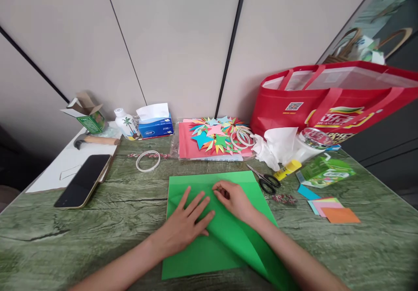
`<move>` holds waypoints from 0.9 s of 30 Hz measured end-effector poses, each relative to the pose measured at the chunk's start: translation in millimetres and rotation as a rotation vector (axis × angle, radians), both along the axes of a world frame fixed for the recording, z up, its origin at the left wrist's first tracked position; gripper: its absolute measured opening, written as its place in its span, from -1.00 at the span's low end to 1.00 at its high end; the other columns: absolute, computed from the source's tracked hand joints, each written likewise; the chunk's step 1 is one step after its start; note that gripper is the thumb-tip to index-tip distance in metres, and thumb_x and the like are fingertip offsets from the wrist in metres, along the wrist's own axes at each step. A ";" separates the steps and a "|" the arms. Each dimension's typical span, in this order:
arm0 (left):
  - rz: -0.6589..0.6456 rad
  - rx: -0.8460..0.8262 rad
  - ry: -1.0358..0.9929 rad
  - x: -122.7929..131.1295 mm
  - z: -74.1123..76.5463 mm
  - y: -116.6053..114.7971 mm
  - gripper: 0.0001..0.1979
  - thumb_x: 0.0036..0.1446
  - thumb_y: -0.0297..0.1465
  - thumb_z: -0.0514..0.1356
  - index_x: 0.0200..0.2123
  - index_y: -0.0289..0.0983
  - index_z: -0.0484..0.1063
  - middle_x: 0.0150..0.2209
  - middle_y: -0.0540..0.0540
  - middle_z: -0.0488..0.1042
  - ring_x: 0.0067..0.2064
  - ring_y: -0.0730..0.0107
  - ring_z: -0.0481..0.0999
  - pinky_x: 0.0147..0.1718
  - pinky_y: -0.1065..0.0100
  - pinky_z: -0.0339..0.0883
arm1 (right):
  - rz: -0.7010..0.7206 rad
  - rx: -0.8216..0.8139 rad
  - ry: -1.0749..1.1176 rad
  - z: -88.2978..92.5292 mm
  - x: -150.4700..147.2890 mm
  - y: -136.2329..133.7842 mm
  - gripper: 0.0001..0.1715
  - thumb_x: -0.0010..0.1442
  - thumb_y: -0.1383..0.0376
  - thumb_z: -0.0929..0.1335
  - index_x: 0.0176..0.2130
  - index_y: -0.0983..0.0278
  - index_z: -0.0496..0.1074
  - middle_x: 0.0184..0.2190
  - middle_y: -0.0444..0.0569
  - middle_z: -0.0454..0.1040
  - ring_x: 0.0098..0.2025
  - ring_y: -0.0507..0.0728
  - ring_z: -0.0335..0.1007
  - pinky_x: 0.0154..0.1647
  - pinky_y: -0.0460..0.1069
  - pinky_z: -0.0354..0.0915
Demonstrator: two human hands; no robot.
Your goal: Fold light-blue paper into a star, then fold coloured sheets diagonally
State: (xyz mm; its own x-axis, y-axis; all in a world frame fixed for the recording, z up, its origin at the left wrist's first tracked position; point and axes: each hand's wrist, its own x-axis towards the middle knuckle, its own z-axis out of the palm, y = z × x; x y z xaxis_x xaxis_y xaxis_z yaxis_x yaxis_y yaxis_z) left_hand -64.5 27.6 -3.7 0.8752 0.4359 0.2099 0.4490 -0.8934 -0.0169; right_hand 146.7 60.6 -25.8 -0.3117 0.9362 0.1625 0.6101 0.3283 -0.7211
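Observation:
Green paper [199, 260] lies in front of me on the table, apparently more than one sheet. The upper sheet is curled over, and its bend runs towards the lower right beneath my right forearm. My left hand [184, 223] rests flat on the paper with its fingers spread, beside that bend. With thumb and forefinger closed, my right hand [233, 197] pinches the turned-over part of the green paper near the middle; the exact edge in the pinch is partly hidden by the fingers. Just right of the paper lie black-handled scissors [267, 182].
Behind the paper, colourful paper stars [217, 136] lie on a plastic-wrapped red pack. Tape rolls [148, 161], a tissue box [156, 123], a phone [84, 181] and a hammer [98, 140] are leftward. Rightward are a glue stick [287, 169], coloured slips [341, 215] and a red bag [290, 108].

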 end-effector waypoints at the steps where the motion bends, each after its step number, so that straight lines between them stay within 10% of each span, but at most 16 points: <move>1: 0.042 -0.008 0.023 -0.9 -1.3 2.1 -0.47 0.14 -0.33 0.11 0.17 -0.24 0.06 0.17 -0.33 0.16 0.23 -0.09 -0.01 0.05 -0.32 -0.11 | -0.027 0.020 -0.039 0.8 1.3 -0.7 -0.88 0.14 0.36 0.22 -0.34 0.27 0.35 -0.53 -0.13 0.36 -0.55 0.02 0.24 -0.51 -0.10 0.15; 7: 0.138 -0.136 0.128 -1.5 -8.7 8.2 -0.34 0.10 -0.30 0.15 0.22 -0.11 -0.07 0.23 -0.28 0.04 0.23 -0.14 -0.05 0.02 -0.31 -0.04 | -0.201 0.021 -0.159 1.7 6.9 -5.9 -0.86 0.13 0.35 0.22 -0.36 0.26 0.37 -0.51 -0.09 0.38 -0.53 0.07 0.27 -0.50 -0.07 0.15; 16: 0.346 -0.113 0.114 14.8 -20.1 -8.7 -0.29 0.09 -0.46 0.14 0.23 -0.04 -0.13 0.25 -0.29 -0.03 0.23 -0.25 -0.14 -0.04 -0.37 0.00 | -0.062 -0.029 -0.140 11.5 14.0 9.0 -0.86 0.10 0.39 0.25 -0.34 0.25 0.39 -0.50 -0.09 0.39 -0.51 0.05 0.30 -0.49 -0.08 0.18; 27: 0.184 0.029 0.103 2.3 -7.5 -1.8 -0.50 0.17 -0.40 0.07 0.18 -0.24 0.06 0.14 -0.36 0.20 0.23 -0.14 -0.05 0.05 -0.26 -0.05 | -0.106 0.084 -0.041 -6.0 17.8 -0.3 -0.82 0.10 0.40 0.22 -0.33 0.27 0.39 -0.51 -0.09 0.31 -0.53 0.04 0.22 -0.50 -0.09 0.15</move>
State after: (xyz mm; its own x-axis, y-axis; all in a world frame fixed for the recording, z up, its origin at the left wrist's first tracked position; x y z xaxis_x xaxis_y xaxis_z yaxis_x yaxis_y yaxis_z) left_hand -62.2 25.7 -11.3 0.7986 0.5857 0.1384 0.5994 -0.7947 -0.0952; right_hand 164.5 60.3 -31.8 -0.2194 0.9479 0.2309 0.6732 0.3184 -0.6674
